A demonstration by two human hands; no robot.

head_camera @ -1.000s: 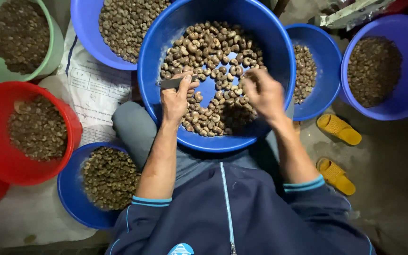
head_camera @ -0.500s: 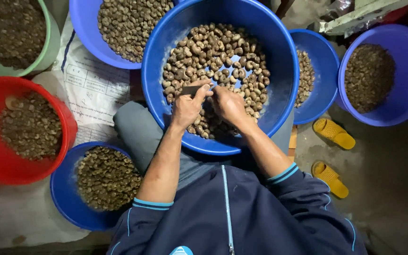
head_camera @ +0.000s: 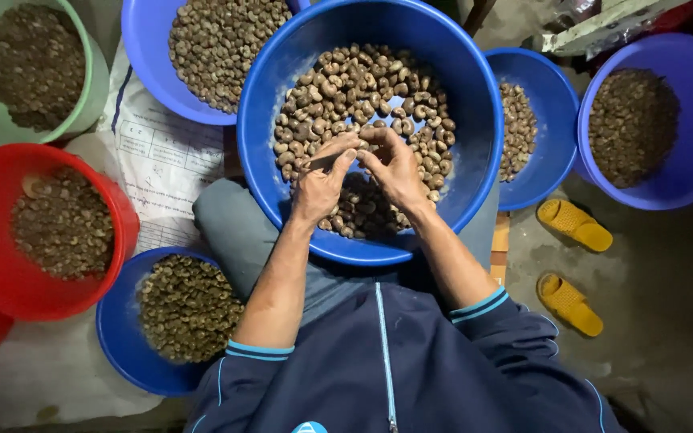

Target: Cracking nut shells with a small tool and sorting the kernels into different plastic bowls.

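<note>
A small blade (head_camera: 320, 163) is pinched in the left hand (head_camera: 322, 180), and a single nut (head_camera: 366, 147) appears to be gripped at the fingertips of the right hand (head_camera: 395, 168). Both hands are brought together over the big blue basin (head_camera: 475, 172) in the lap, probably so that scraps drop among the nuts (head_camera: 346, 84) heaped there. Other tubs (head_camera: 126, 216) are set within arm's reach.

Navy zip jacket (head_camera: 387, 369), light-blue-striped cuffs (head_camera: 260, 349)
</note>
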